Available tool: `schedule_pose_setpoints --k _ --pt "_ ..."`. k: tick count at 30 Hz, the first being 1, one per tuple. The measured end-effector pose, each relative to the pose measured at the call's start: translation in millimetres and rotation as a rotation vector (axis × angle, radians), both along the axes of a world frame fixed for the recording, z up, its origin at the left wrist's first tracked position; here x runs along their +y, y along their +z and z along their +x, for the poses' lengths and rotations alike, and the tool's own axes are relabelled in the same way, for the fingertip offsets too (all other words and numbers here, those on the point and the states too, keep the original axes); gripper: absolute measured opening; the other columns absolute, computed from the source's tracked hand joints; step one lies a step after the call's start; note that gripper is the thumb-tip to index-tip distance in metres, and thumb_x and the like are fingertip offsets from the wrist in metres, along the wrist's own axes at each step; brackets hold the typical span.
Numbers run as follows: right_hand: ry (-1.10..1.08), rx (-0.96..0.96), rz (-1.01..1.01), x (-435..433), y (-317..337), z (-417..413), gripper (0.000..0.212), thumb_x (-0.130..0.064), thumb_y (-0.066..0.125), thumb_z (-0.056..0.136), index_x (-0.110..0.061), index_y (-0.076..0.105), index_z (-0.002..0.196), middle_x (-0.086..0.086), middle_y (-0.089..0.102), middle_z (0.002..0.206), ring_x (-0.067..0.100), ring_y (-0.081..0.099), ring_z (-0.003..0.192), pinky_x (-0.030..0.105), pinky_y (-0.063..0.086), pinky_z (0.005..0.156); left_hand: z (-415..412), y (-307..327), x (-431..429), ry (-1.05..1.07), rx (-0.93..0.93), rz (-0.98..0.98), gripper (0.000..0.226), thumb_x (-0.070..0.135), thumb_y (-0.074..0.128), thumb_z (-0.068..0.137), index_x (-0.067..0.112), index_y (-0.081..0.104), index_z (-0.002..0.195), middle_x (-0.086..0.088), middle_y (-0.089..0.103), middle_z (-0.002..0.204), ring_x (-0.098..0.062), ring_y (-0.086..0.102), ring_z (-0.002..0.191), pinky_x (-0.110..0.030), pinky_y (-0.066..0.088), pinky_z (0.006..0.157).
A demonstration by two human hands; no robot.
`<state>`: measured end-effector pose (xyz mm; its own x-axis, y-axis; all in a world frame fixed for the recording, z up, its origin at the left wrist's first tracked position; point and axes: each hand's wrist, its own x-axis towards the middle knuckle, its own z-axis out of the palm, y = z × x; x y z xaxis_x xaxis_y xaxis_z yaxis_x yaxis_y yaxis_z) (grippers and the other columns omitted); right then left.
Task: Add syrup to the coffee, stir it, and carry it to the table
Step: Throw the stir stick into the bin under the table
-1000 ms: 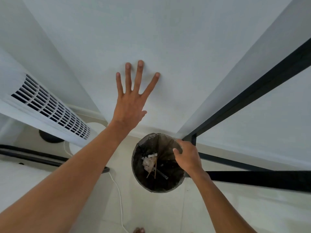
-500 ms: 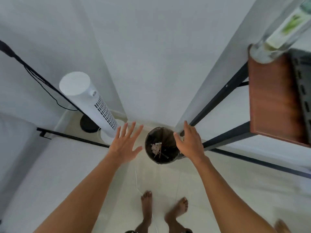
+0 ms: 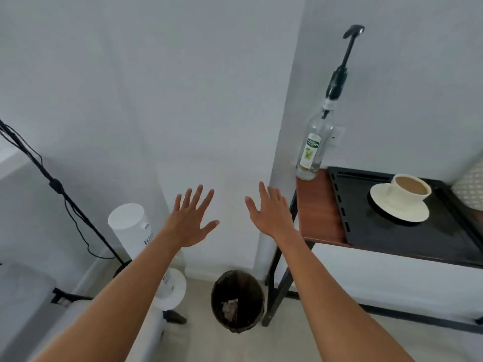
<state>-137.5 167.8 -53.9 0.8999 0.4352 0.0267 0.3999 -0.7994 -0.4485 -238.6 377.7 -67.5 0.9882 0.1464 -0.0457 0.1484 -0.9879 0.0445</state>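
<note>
A cream cup of milky coffee point(image 3: 409, 191) stands on a cream saucer point(image 3: 400, 214) on a black tray point(image 3: 392, 239) atop a brown wooden shelf point(image 3: 317, 210) at the right. A clear glass syrup bottle point(image 3: 312, 147) with a green label and a tall black pump stands at the shelf's back left corner. My left hand point(image 3: 192, 222) and my right hand point(image 3: 269, 211) are raised in front of the white wall, fingers spread, palms away, holding nothing. My right hand is just left of the shelf's edge.
A dark waste bin point(image 3: 237, 300) with some litter stands on the floor by the shelf's black metal leg point(image 3: 281, 270). A white tower fan point(image 3: 136, 231) stands to the left. A black stand with cables point(image 3: 52, 184) leans further left.
The view rose from the bin to the shelf, bringing the cup and bottle into sight. My right hand left the bin's rim and my left hand left the wall; both lifted, open.
</note>
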Motion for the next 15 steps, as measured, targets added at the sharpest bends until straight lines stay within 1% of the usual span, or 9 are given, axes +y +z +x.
schedule_pose_setpoints --k 3,6,8,11,13,15 --pt "-0.011 -0.059 -0.002 -23 25 11 0.074 -0.058 0.028 0.105 -0.015 0.013 0.163 0.015 0.02 0.169 0.031 0.008 0.158 0.048 0.009 0.128 17 28 -14 0.002 -0.07 0.023 0.084 0.066 0.026 0.101 0.026 -0.017 0.161 -0.006 -0.016 0.172 -0.036 -0.009 0.159 -0.054 -0.004 0.128" --pt "-0.02 -0.077 -0.012 -56 38 22 0.075 -0.058 0.027 0.104 -0.016 0.011 0.164 0.015 0.015 0.17 0.031 0.005 0.159 0.048 0.005 0.129 31 48 -39 -0.008 -0.12 0.033 0.084 0.065 0.027 0.101 0.026 -0.015 0.162 -0.004 -0.013 0.173 -0.036 -0.007 0.159 -0.054 -0.003 0.128" --pt "-0.022 -0.1 -0.02 -84 44 28 0.075 -0.058 0.027 0.104 -0.017 0.011 0.164 0.015 0.013 0.171 0.032 0.004 0.159 0.049 0.005 0.129 42 57 -61 -0.012 -0.128 0.024 0.084 0.065 0.027 0.101 0.026 -0.014 0.162 -0.003 -0.012 0.173 -0.036 -0.008 0.159 -0.054 -0.004 0.128" --pt "-0.028 -0.141 -0.024 -129 50 37 0.073 -0.056 0.03 0.104 -0.016 0.015 0.163 0.015 0.017 0.17 0.035 0.006 0.158 0.052 0.007 0.128 57 62 -104 -0.036 -0.124 0.01 0.083 0.066 0.026 0.101 0.026 -0.015 0.162 -0.003 -0.013 0.173 -0.035 -0.01 0.159 -0.054 -0.005 0.128" --pt "-0.043 -0.152 -0.029 -160 54 44 0.072 -0.056 0.03 0.104 -0.016 0.017 0.163 0.015 0.02 0.169 0.036 0.006 0.158 0.052 0.007 0.128 69 64 -137 -0.057 -0.121 -0.001 0.083 0.066 0.026 0.101 0.026 -0.014 0.162 -0.004 -0.013 0.173 -0.035 -0.01 0.159 -0.054 -0.005 0.128" --pt "-0.063 -0.16 -0.039 -191 58 55 0.073 -0.057 0.029 0.105 -0.016 0.017 0.163 0.016 0.018 0.17 0.035 0.004 0.159 0.05 0.006 0.128 83 66 -173 -0.078 -0.121 -0.012 0.083 0.066 0.026 0.101 0.026 -0.013 0.163 -0.005 -0.012 0.173 -0.035 -0.01 0.159 -0.053 -0.004 0.128"
